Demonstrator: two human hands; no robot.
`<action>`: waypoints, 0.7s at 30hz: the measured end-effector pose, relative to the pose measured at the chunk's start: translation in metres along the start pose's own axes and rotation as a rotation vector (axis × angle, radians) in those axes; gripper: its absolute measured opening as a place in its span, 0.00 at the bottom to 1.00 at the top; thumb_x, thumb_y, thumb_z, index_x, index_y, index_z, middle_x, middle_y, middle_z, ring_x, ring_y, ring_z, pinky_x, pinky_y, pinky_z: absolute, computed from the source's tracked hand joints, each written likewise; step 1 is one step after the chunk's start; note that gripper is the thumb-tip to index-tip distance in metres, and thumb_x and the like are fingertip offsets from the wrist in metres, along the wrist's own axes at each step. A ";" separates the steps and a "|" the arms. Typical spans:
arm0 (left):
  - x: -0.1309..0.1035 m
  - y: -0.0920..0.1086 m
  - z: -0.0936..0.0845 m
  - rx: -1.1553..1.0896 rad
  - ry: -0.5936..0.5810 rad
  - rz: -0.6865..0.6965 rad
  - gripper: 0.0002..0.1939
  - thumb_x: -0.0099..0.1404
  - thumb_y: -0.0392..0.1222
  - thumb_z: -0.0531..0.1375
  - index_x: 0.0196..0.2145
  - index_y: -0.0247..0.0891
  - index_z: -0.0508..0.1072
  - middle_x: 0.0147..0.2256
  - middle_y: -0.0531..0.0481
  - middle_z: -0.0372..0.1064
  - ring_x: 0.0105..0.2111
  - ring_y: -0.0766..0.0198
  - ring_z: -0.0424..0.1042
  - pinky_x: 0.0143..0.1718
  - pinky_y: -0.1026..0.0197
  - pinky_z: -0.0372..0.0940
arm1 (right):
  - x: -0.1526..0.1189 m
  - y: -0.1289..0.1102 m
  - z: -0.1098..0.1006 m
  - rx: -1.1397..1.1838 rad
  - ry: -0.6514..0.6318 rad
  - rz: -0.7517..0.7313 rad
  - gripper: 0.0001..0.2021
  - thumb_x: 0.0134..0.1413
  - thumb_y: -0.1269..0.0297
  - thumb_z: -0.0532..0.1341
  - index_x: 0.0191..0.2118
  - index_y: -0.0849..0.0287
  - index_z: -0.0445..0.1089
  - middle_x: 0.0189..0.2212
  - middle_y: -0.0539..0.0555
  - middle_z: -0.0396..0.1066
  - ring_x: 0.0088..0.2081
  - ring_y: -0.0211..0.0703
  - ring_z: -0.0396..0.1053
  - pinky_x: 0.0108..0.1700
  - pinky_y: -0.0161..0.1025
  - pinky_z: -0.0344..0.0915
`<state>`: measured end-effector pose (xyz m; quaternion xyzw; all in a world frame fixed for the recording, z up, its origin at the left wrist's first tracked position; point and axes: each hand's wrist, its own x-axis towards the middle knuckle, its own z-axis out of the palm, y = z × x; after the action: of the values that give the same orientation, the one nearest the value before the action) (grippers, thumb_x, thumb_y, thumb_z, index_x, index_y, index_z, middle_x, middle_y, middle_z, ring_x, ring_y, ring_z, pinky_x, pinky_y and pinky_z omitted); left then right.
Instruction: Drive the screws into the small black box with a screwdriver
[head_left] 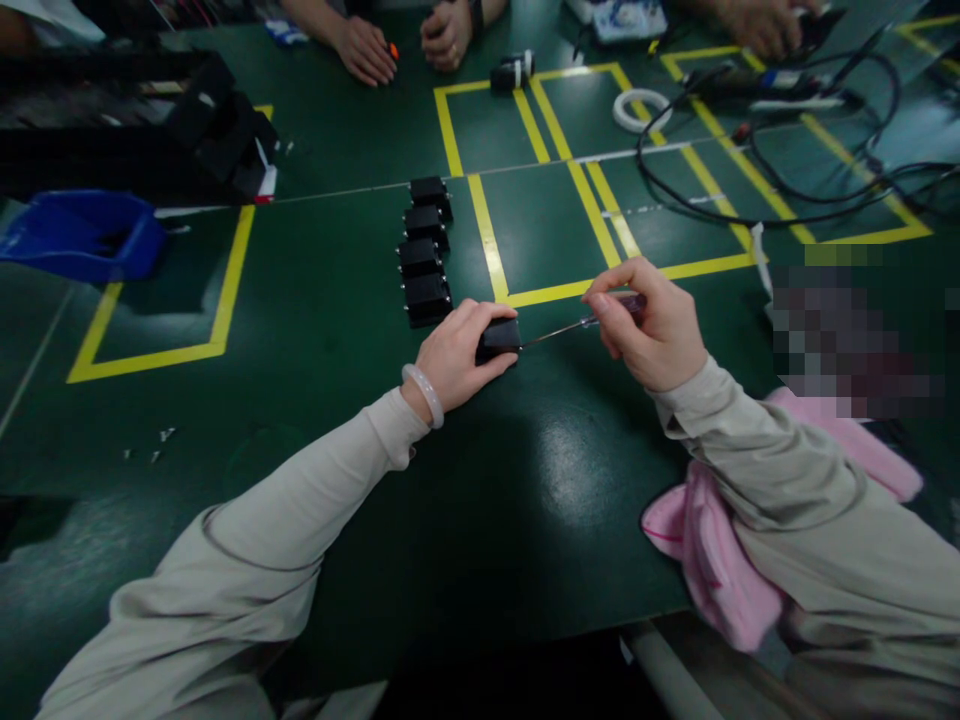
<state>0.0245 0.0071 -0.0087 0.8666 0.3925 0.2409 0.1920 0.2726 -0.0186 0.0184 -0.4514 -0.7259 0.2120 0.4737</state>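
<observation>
A small black box-shaped part [498,340] lies on the green table, and my left hand [459,350] is closed around it from the left. My right hand [649,325] grips the dark handle of a screwdriver [559,333]. Its thin metal shaft points left, with the tip at the screw on the part's right side. Just beyond my left hand, several similar black parts [421,257] stand in a row, with small silver screws sticking out at their sides.
A blue bin [90,235] and a black rack [135,125] occupy the left. Loose screws [157,447] lie nearer. Black cables [757,210] and a white tape roll [641,110] are at far right; a pink cloth [720,560] lies under my right forearm. Other people's hands [367,50] rest across the table.
</observation>
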 end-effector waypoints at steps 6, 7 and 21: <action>0.000 0.000 0.000 -0.007 0.004 0.011 0.22 0.65 0.41 0.64 0.55 0.37 0.67 0.49 0.43 0.69 0.50 0.53 0.70 0.54 0.49 0.67 | -0.001 -0.002 -0.001 0.026 -0.017 0.009 0.12 0.66 0.51 0.58 0.39 0.55 0.67 0.28 0.49 0.67 0.27 0.36 0.66 0.25 0.36 0.58; 0.000 0.000 0.000 -0.006 0.004 0.010 0.22 0.65 0.41 0.64 0.55 0.38 0.67 0.49 0.44 0.69 0.50 0.53 0.70 0.54 0.49 0.67 | -0.001 -0.002 -0.001 0.022 -0.021 0.018 0.13 0.65 0.50 0.58 0.38 0.55 0.67 0.27 0.49 0.67 0.27 0.36 0.66 0.25 0.36 0.58; 0.000 -0.002 0.000 -0.019 0.009 0.012 0.22 0.65 0.41 0.64 0.55 0.39 0.67 0.49 0.44 0.69 0.50 0.53 0.70 0.54 0.49 0.67 | -0.001 -0.003 -0.002 0.026 -0.050 0.032 0.15 0.64 0.48 0.59 0.37 0.55 0.66 0.27 0.49 0.66 0.25 0.36 0.64 0.24 0.36 0.57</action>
<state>0.0240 0.0081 -0.0098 0.8659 0.3860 0.2499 0.1971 0.2729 -0.0218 0.0210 -0.4514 -0.7274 0.2401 0.4577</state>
